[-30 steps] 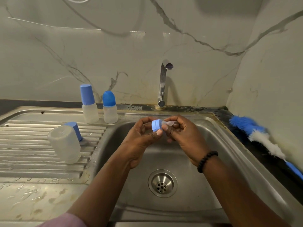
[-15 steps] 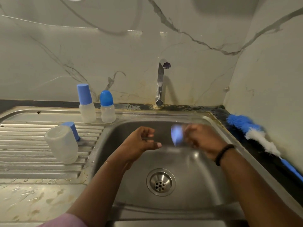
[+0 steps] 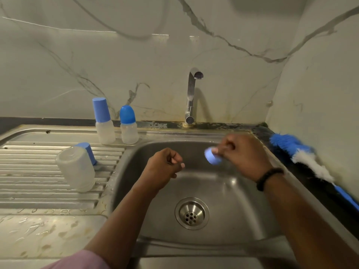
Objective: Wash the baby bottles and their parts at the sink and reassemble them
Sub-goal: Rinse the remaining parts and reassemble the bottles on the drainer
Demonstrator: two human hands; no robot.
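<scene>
My right hand (image 3: 240, 156) grips a small blue bottle ring (image 3: 212, 156), blurred by motion, over the right side of the steel sink (image 3: 229, 193). Any teat in the ring is hidden by my fingers. My left hand (image 3: 163, 167) hovers over the sink's middle with fingers loosely curled and nothing in it. Two small capped bottles (image 3: 104, 121) (image 3: 128, 125) stand on the sink's back ledge. An upturned clear bottle (image 3: 74, 168) stands on the drainboard with a blue cap (image 3: 87, 152) behind it.
The tap (image 3: 191, 96) rises at the back of the sink, no water running. A blue and white bottle brush (image 3: 303, 158) lies on the dark counter at the right. The ribbed drainboard (image 3: 29, 183) is wet. The drain (image 3: 191, 213) sits in the basin's middle.
My left hand let go of the blue ring. My right hand carried it to the right, away from the left hand, shaking it over the sink.
</scene>
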